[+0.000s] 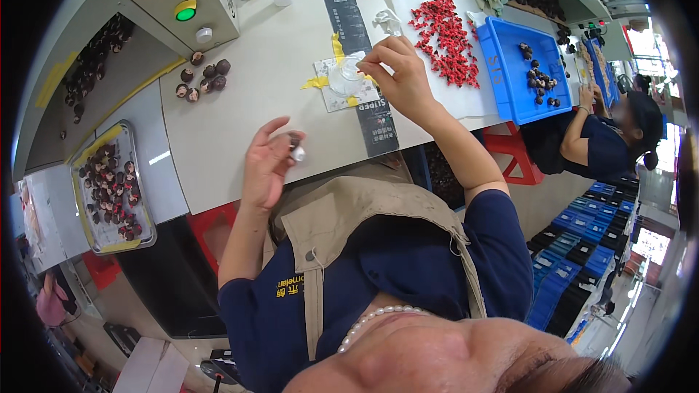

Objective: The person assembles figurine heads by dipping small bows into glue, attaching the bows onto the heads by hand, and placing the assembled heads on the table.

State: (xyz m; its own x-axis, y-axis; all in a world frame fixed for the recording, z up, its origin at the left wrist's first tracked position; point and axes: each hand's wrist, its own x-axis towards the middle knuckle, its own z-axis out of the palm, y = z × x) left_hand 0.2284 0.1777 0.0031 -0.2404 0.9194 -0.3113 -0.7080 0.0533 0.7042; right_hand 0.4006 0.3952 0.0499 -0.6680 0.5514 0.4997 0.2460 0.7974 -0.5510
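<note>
My left fingers (275, 149) curled round one dark ball (294, 140), seemingly unfinished; my right fingers (380, 57) pinched narrowly over a clear dish (344, 80), on what I couldn't tell. Left of both, loose balls (222, 67) apparently waited; rightward, many red pieces (445, 36) seemed unused
</note>
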